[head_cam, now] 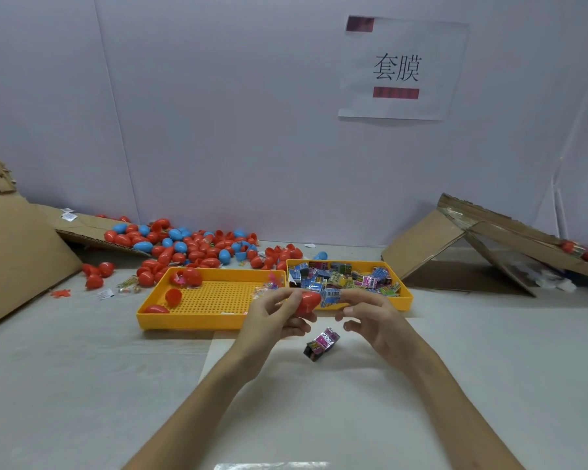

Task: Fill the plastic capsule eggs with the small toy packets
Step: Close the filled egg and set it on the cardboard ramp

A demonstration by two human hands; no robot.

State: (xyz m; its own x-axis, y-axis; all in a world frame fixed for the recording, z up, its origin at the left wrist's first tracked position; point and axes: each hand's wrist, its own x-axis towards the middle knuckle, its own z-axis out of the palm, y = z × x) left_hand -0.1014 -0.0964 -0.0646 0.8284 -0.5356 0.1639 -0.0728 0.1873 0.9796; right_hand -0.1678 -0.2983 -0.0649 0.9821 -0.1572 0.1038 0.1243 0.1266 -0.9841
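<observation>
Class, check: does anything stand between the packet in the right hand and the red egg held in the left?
Nothing visible does. The packet sits right beside the red egg; the left hand and right hand grip from outer sides.

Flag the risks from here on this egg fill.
1. The right hand pinches a packet with its fingertips at the red egg held in the left hand. With so light a grip, the packet could slip and drop.
2. The packet looks about as wide as the egg, so it may jam or crumple going in.
3. A loose packet lies on the table just under both hands, and a wrist could knock it away.
</observation>
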